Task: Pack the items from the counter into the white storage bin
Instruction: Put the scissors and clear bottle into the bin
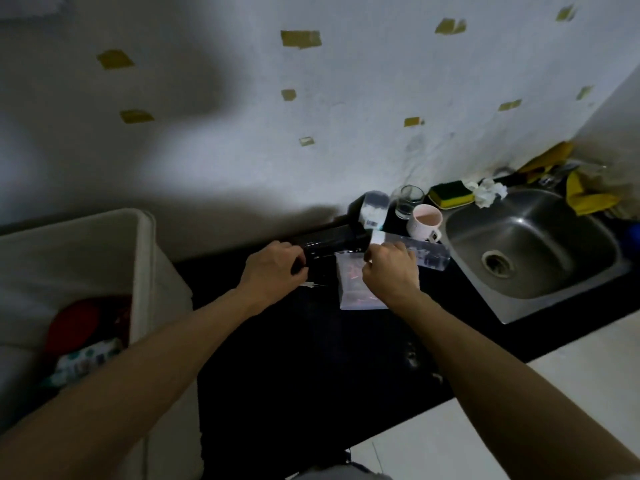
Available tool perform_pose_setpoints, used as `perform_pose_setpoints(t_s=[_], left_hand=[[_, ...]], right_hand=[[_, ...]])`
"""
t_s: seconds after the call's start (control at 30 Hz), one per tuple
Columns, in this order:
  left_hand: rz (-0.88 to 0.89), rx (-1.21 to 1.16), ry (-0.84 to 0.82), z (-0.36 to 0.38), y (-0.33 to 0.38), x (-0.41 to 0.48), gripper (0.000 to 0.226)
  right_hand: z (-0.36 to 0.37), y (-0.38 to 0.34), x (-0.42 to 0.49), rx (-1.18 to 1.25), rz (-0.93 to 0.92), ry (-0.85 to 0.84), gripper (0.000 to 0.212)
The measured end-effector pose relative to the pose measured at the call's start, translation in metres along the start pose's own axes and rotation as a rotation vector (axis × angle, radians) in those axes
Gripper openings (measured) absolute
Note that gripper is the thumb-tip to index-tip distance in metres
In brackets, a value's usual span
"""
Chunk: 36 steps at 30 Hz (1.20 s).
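Observation:
The white storage bin (143,258) stands at the left and holds a red item (74,323) and a patterned packet (86,358). On the black counter (311,358) my left hand (273,268) grips the end of a long black box (332,239). My right hand (389,271) has its fingers curled on a clear plastic box (427,252) with a white label, above a clear bag (353,289) with reddish contents. A small white thing (311,285) lies under my left hand.
Behind the boxes stand a clear jar with white contents (374,209), a drinking glass (408,200) and a pink-white mug (425,223). A steel sink (533,244) lies at the right, with a sponge (450,194), crumpled paper and yellow cloths round its rim.

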<state>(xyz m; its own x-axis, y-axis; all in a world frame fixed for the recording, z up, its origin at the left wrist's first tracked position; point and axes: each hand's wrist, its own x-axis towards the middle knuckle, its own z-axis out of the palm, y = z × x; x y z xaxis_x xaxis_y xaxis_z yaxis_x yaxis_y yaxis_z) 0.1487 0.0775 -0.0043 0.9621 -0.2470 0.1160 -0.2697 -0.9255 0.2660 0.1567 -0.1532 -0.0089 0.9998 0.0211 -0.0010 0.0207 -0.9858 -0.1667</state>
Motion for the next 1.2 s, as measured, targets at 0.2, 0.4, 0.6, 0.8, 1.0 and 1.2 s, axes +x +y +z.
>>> perform_pose_setpoints(t_s=[0.2, 0.4, 0.6, 0.8, 1.0, 1.2], left_hand=[[-0.083, 0.055, -0.17, 0.034, 0.01, 0.018, 0.036], [-0.079, 0.134, -0.331, 0.065, 0.007, 0.033, 0.048], [-0.086, 0.143, -0.396, 0.091, 0.009, 0.048, 0.05], [-0.061, 0.152, -0.449, 0.116, 0.009, 0.058, 0.053], [-0.046, 0.204, -0.453, 0.136, 0.012, 0.063, 0.052], [-0.05, 0.204, -0.457, 0.144, 0.014, 0.066, 0.054]], right_hand=[[0.015, 0.042, 0.015, 0.029, 0.043, -0.061, 0.026], [0.025, 0.069, 0.03, 0.052, 0.068, -0.116, 0.027], [0.037, 0.088, 0.046, 0.067, 0.099, -0.17, 0.034], [0.048, 0.111, 0.06, 0.082, 0.123, -0.192, 0.044], [0.053, 0.134, 0.082, 0.084, 0.102, -0.188, 0.047], [0.064, 0.143, 0.095, 0.122, 0.096, -0.266, 0.055]])
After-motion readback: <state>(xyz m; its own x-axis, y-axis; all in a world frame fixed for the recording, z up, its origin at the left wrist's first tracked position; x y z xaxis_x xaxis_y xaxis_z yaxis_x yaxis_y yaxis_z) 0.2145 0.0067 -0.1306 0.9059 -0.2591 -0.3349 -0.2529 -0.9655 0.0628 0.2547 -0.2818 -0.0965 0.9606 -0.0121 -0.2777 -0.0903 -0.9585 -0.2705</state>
